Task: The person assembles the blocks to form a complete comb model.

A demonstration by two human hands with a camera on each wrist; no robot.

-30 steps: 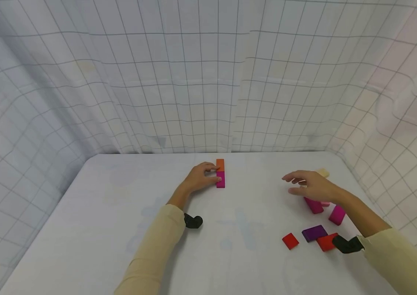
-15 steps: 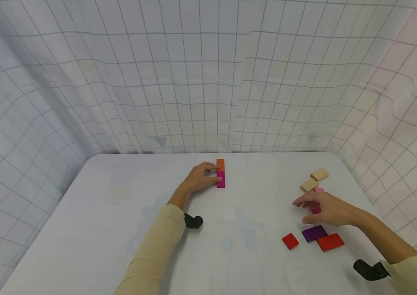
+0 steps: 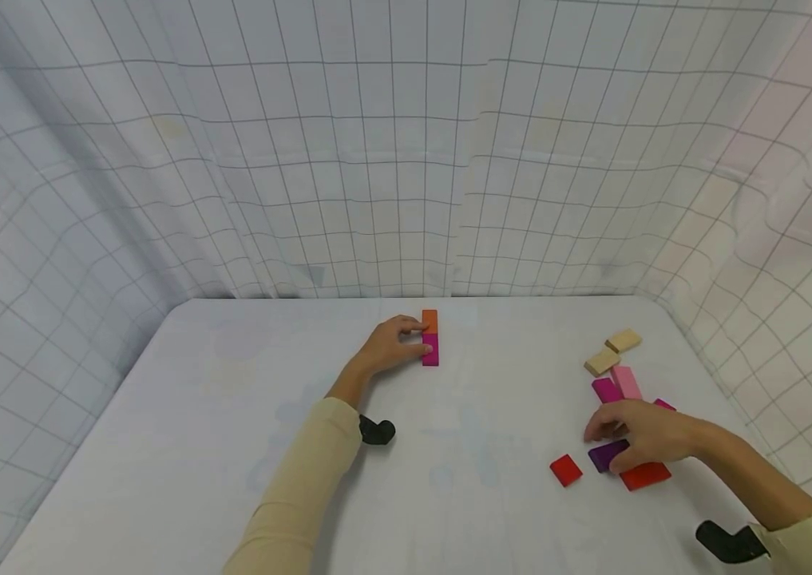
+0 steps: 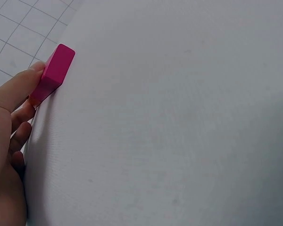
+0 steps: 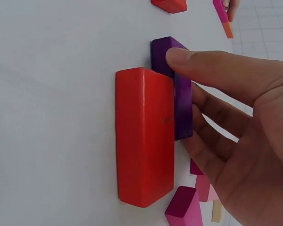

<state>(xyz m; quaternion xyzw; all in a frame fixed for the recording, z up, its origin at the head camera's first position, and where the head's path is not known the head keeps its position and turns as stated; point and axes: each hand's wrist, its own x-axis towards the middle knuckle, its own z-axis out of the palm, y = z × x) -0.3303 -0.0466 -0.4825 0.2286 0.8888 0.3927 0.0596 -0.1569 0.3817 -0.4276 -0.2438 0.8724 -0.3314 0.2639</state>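
The long purple brick-shaped block (image 3: pixel 601 458) (it looks like painted wood) sits on the white surface (image 3: pixel 247 383), right under the right hand (image 3: pixel 653 431), pinched between thumb and fingers. Its long side runs mostly sideways, touching a long red block (image 5: pixel 148 136). The left hand (image 3: pixel 386 346), far to the left, grips a bright pink block (image 3: pixel 432 358) touching an orange block (image 3: pixel 431 319).

Purple block (image 3: pixel 603 457) askew at right; well left, magenta block (image 3: pixel 432 358) end to end with orange block (image 3: pixel 430 318)
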